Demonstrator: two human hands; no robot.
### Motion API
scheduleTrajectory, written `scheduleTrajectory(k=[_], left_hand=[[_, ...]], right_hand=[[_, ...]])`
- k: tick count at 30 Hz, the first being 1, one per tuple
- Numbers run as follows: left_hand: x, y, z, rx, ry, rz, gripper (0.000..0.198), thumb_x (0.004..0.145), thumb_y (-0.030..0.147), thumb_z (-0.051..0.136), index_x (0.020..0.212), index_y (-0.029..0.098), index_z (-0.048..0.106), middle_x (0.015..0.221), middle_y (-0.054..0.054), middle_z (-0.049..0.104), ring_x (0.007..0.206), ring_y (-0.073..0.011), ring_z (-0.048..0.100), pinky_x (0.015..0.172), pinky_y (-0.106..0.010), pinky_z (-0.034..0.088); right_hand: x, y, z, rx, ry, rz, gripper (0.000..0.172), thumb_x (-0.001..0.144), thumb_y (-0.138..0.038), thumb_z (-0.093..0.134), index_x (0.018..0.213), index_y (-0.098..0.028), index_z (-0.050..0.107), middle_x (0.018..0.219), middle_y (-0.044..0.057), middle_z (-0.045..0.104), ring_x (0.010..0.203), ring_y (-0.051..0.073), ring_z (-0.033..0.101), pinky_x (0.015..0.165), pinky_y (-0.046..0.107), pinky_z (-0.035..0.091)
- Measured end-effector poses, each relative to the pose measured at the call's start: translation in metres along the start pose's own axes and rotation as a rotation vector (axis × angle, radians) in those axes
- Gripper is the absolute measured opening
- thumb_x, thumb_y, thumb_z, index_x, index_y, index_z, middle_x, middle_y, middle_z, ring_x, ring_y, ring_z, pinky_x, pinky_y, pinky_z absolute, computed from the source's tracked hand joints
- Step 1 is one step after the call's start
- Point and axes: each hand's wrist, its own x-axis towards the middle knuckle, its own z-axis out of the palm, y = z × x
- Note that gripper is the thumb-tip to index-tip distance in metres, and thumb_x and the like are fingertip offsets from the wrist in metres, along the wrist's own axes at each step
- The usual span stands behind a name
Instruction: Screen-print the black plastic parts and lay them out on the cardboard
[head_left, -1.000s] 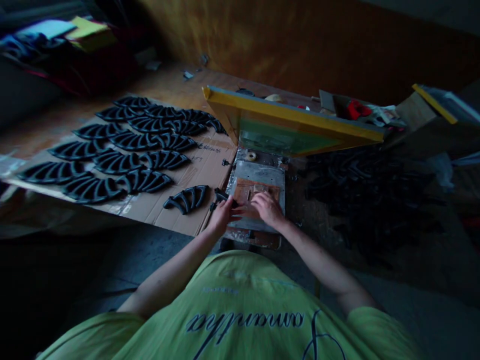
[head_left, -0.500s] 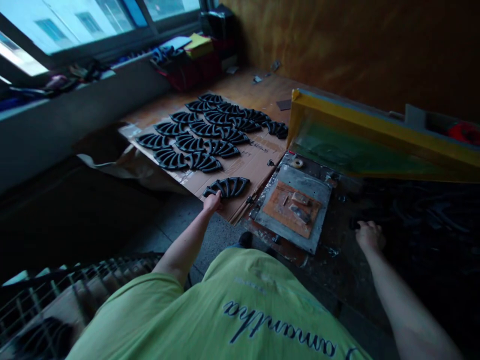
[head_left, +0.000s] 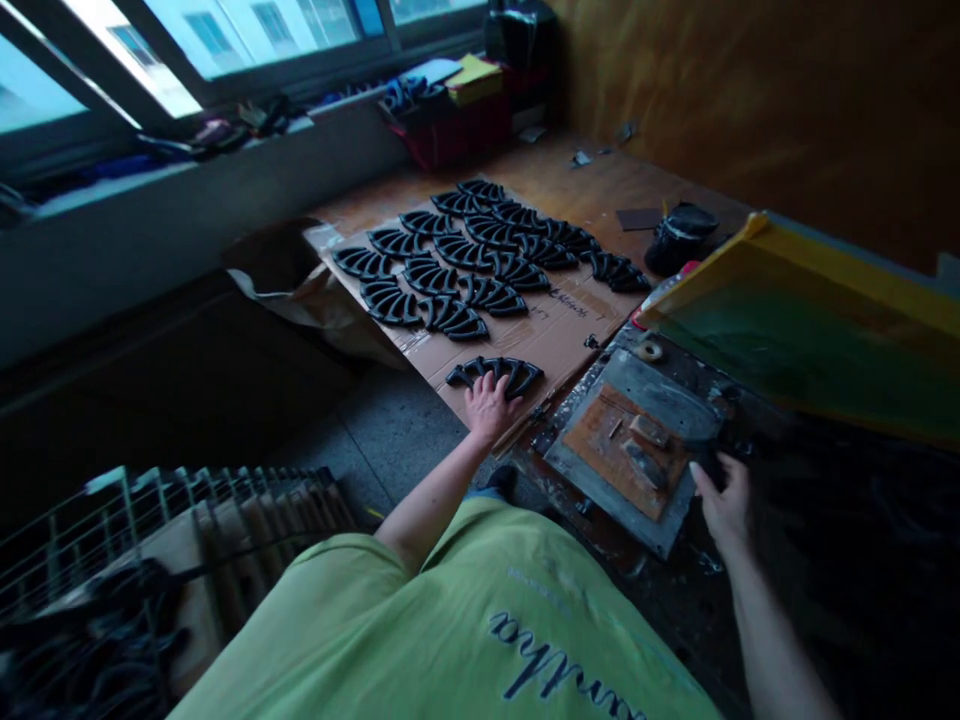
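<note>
My left hand (head_left: 491,408) lies with spread fingers on the near edge of a black fan-shaped slatted piece (head_left: 523,378), at the front corner of a cardboard sheet (head_left: 559,335). Farther back on the cardboard, several similar black pieces (head_left: 465,250) lie in rows. My right hand (head_left: 726,505) is closed on a dark piece (head_left: 705,452), blurred and hard to make out, over the right edge of a grey metal plate (head_left: 581,420). An orange-brown board (head_left: 596,440) with small blocks (head_left: 649,430) on it rests on that plate.
A yellow-edged frame with a greenish screen (head_left: 810,330) tilts up behind the plate. A roll of tape (head_left: 649,350) and a dark tub (head_left: 681,238) are near it. A wire rack (head_left: 150,530) stands at lower left. Dark pieces fill the shadowed right side.
My left hand has shifted from the fan-shaped piece's left end to its front middle, fingers spreading. My right hand has come in from the dark right side to the plate's edge. The view has turned left.
</note>
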Motion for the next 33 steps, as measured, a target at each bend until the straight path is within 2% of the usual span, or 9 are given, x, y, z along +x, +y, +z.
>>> scheduleTrajectory(k=[3, 8, 16, 20, 23, 25, 27, 30, 33], left_hand=[[0.005, 0.010, 0.006, -0.020, -0.071, -0.063, 0.070, 0.089, 0.061, 0.053, 0.149, 0.026, 0.050, 0.160, -0.015, 0.039, 0.145, -0.0431, 0.032, 0.115, -0.066, 0.025], [0.014, 0.010, 0.012, -0.070, -0.073, -0.098, 0.074, 0.086, 0.061, 0.059, 0.148, 0.022, 0.051, 0.160, -0.017, 0.037, 0.147, -0.0470, 0.027, 0.115, -0.072, 0.017], [0.021, -0.005, 0.018, -0.103, -0.002, -0.029, 0.056, 0.084, 0.052, 0.065, 0.131, 0.022, 0.067, 0.153, -0.012, 0.049, 0.145, -0.0412, 0.034, 0.120, -0.065, 0.018], [0.023, -0.015, 0.013, -0.118, 0.030, 0.052, 0.054, 0.079, 0.051, 0.071, 0.127, 0.024, 0.071, 0.150, -0.010, 0.054, 0.142, -0.0421, 0.038, 0.119, -0.063, 0.023], [0.034, -0.011, 0.011, -0.126, 0.077, 0.135, 0.053, 0.078, 0.049, 0.073, 0.125, 0.025, 0.072, 0.148, -0.011, 0.056, 0.141, -0.0418, 0.040, 0.118, -0.062, 0.025], [0.053, 0.000, 0.010, -0.134, 0.113, 0.199, 0.051, 0.078, 0.049, 0.073, 0.124, 0.027, 0.072, 0.147, -0.010, 0.056, 0.141, -0.0414, 0.041, 0.117, -0.063, 0.026], [0.082, 0.017, 0.007, -0.141, 0.151, 0.257, 0.050, 0.078, 0.050, 0.073, 0.124, 0.028, 0.073, 0.147, -0.009, 0.056, 0.140, -0.0409, 0.041, 0.117, -0.063, 0.026], [0.140, 0.050, -0.003, -0.138, 0.184, 0.304, 0.051, 0.080, 0.054, 0.070, 0.125, 0.029, 0.072, 0.149, -0.009, 0.055, 0.141, -0.0400, 0.039, 0.117, -0.063, 0.026], [0.199, 0.088, -0.013, -0.132, 0.169, 0.342, 0.052, 0.082, 0.055, 0.067, 0.127, 0.029, 0.070, 0.149, -0.010, 0.053, 0.142, -0.0399, 0.037, 0.117, -0.065, 0.024]], right_hand=[[-0.006, -0.030, 0.015, -0.038, -0.058, -0.071, 0.070, 0.085, -0.069, 0.052, 0.123, -0.011, 0.065, 0.100, 0.016, 0.068, 0.060, 0.020, 0.063, 0.066, 0.040, 0.055], [-0.009, -0.053, 0.029, -0.221, -0.116, -0.330, 0.063, 0.097, -0.063, 0.040, 0.124, -0.015, 0.070, 0.107, 0.016, 0.073, 0.088, 0.026, 0.070, 0.080, 0.039, 0.055], [-0.003, -0.068, 0.044, -0.398, -0.098, -0.576, 0.039, 0.101, -0.040, 0.048, 0.113, -0.018, 0.078, 0.086, 0.010, 0.069, 0.081, 0.021, 0.062, 0.079, 0.034, 0.051], [0.001, -0.071, 0.045, -0.465, -0.106, -0.633, 0.033, 0.100, -0.030, 0.050, 0.111, -0.018, 0.079, 0.089, 0.011, 0.068, 0.085, 0.022, 0.058, 0.081, 0.036, 0.050], [0.000, -0.068, 0.046, -0.448, -0.091, -0.621, 0.033, 0.100, -0.027, 0.049, 0.111, -0.019, 0.078, 0.093, 0.011, 0.067, 0.088, 0.022, 0.058, 0.083, 0.036, 0.050], [-0.002, -0.065, 0.049, -0.417, -0.062, -0.598, 0.033, 0.100, -0.028, 0.048, 0.111, -0.021, 0.078, 0.093, 0.011, 0.066, 0.089, 0.022, 0.058, 0.083, 0.036, 0.051], [-0.005, -0.062, 0.052, -0.392, -0.036, -0.579, 0.032, 0.100, -0.029, 0.049, 0.112, -0.022, 0.078, 0.094, 0.010, 0.065, 0.090, 0.022, 0.058, 0.083, 0.036, 0.052], [-0.009, -0.058, 0.058, -0.381, -0.013, -0.546, 0.033, 0.101, -0.032, 0.048, 0.116, -0.025, 0.076, 0.096, 0.010, 0.065, 0.092, 0.022, 0.060, 0.084, 0.037, 0.053], [-0.014, -0.057, 0.062, -0.389, 0.022, -0.500, 0.034, 0.102, -0.035, 0.047, 0.118, -0.027, 0.075, 0.098, 0.009, 0.065, 0.093, 0.022, 0.061, 0.085, 0.037, 0.055]])
